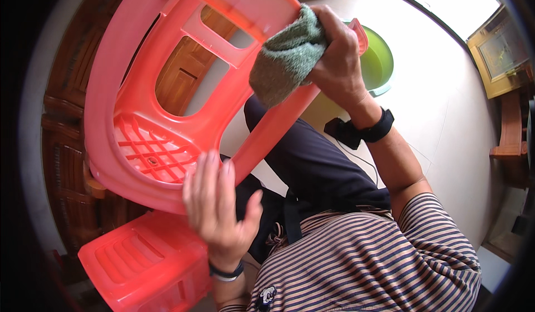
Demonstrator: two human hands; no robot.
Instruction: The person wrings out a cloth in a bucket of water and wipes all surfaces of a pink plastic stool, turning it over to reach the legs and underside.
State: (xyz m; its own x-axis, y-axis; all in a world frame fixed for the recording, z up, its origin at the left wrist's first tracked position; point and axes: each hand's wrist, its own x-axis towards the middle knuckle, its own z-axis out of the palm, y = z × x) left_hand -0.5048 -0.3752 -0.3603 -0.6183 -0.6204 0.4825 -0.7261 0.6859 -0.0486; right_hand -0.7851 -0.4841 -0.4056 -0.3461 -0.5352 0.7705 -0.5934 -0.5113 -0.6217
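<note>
A large red plastic chair [175,124] is tipped so that its hollow underside, with a ribbed grid and oval openings, faces me. My right hand [338,59] grips a folded green terry cloth [288,57], browned at its lower end, against the chair's upper right edge. Lower down, my left hand [221,203] is raised with its fingers extended and slightly blurred, in front of the chair's lower rim. No object shows in it; whether its fingertips touch the rim I cannot tell.
Below the chair stands a red plastic stool [138,257]. A green basin [378,61] is on the pale tiled floor [439,124] beyond my right hand. Carved dark wooden furniture [67,157] lines the left side. At the right are a wooden-framed glass door [501,52] and more wooden furniture [510,128].
</note>
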